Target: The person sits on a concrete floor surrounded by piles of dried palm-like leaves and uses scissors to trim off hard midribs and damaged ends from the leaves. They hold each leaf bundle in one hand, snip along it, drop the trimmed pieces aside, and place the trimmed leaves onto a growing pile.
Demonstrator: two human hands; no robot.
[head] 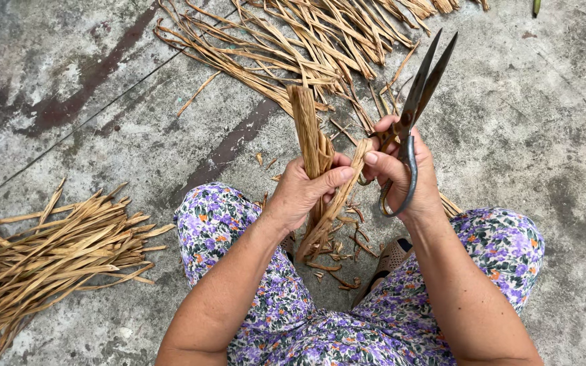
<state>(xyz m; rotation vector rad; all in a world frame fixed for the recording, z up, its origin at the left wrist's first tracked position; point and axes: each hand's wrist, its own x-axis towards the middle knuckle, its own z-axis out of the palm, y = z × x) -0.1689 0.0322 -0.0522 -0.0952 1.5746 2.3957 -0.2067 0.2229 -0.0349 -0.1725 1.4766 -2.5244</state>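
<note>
My left hand (304, 190) grips a small bundle of dried brown plant stalks (308, 129), held upright between my knees. My right hand (405, 173) holds a large pair of dark metal scissors (420, 85), blades slightly apart and pointing up and away. The thumb and fingers of that hand also pinch one bent stalk (354, 166) next to the bundle. Short cut scraps (337, 254) lie on the ground under my hands.
A long heap of dried stalks (293, 41) spreads across the concrete floor ahead. Another pile of shorter stalks (49, 251) lies at the left. My legs in floral cloth (218, 224) frame the work spot, with a sandal (391, 257) below.
</note>
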